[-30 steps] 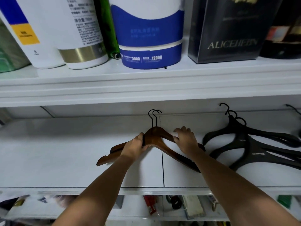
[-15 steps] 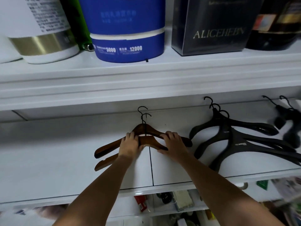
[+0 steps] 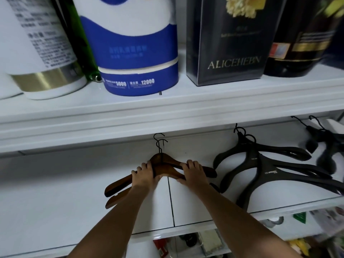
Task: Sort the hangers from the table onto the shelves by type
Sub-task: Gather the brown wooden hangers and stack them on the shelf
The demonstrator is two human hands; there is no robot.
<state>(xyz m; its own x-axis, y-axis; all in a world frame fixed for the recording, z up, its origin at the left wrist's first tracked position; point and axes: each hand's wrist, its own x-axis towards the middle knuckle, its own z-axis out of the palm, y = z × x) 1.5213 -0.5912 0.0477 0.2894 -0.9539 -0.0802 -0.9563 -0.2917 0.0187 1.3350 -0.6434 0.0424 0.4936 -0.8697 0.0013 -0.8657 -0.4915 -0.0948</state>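
Blue canister (image 3: pixel 137 71) beside black ALICEHEBN box (image 3: pixel 229 43).

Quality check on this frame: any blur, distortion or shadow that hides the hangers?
Head view: wide-angle bowing curves the upper shelf; head view: its shadow dims the back of the lower shelf; head view: the right edge smears, softening the far black hangers; head view: the wooden hangers, left hand and right hand are sharp and evenly lit.
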